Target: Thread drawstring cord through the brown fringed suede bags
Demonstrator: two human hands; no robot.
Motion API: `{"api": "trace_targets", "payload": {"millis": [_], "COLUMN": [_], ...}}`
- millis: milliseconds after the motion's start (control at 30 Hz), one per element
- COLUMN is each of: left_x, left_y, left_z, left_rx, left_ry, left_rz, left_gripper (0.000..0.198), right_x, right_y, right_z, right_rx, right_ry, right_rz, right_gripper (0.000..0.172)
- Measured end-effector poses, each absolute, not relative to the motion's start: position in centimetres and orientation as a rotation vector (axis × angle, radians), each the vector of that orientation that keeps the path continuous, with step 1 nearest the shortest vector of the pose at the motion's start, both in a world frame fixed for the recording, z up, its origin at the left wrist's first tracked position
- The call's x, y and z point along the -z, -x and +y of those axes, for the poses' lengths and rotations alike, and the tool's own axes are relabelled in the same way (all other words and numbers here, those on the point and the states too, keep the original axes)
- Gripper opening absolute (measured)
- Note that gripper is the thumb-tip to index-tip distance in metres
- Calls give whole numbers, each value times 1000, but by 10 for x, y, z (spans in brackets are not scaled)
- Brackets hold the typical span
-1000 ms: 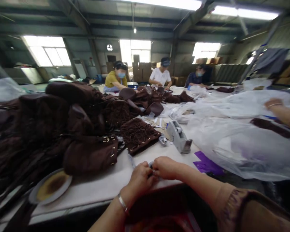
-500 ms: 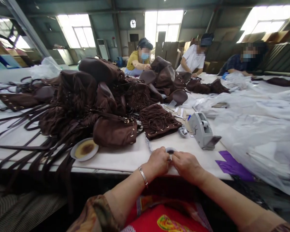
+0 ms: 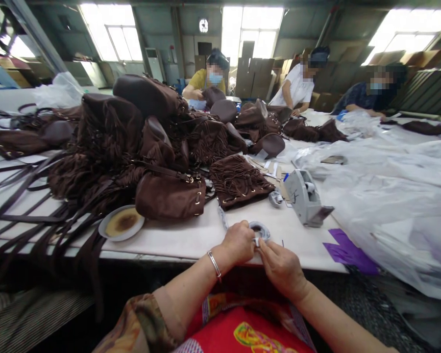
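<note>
In the head view, the left hand [image 3: 238, 241] is curled closed on the left edge of a grey-white roll [image 3: 263, 230], and the right hand [image 3: 283, 268] pinches the near edge of the same roll between thumb and fingers (the left fingertips are partly hidden). The roll is located at the near edge of the white table [image 3: 191, 239], between the two hands. A bracelet [image 3: 214, 264] encircles the left wrist. A pale strip [image 3: 223, 217] lies just beyond the left hand. Farther forward, a fringed brown bag [image 3: 238, 182] lies beside a smooth brown bag [image 3: 169, 197]; a pile of brown bags [image 3: 110, 122] extends behind them. A shallow dish [image 3: 122, 223] rests near the table edge, touching the smooth brown bag. To the right stand a small roll [image 3: 275, 198] and a grey tape dispenser [image 3: 304, 201], with a purple piece [image 3: 349, 251] nearer the edge and clear plastic sheeting [image 3: 382, 206] beyond. Three co-workers occupy the far side.
</note>
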State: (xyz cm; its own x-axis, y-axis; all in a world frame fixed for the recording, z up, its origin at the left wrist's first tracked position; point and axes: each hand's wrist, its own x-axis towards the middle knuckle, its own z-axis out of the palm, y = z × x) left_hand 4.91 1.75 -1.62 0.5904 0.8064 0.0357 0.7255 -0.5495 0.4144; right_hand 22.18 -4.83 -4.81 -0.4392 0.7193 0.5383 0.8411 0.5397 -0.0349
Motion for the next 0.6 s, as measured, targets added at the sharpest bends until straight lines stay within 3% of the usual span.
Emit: {"api": "trace_targets", "payload": {"millis": [333, 600], "left_x": [-4, 1], "left_y": [-41, -45], "left_z": [23, 24], "left_rx": [-330, -352], "left_ry": [-2507, -2428], "left_rz": [1046, 1089], "left_gripper": [22, 22], "right_x": [57, 48], "right_y": [-223, -225], "right_z": [-63, -65], "right_rx": [522, 131], "right_ry": [1507, 1493], "right_rz": [-2520, -2383], "right_gripper": [51, 48]}}
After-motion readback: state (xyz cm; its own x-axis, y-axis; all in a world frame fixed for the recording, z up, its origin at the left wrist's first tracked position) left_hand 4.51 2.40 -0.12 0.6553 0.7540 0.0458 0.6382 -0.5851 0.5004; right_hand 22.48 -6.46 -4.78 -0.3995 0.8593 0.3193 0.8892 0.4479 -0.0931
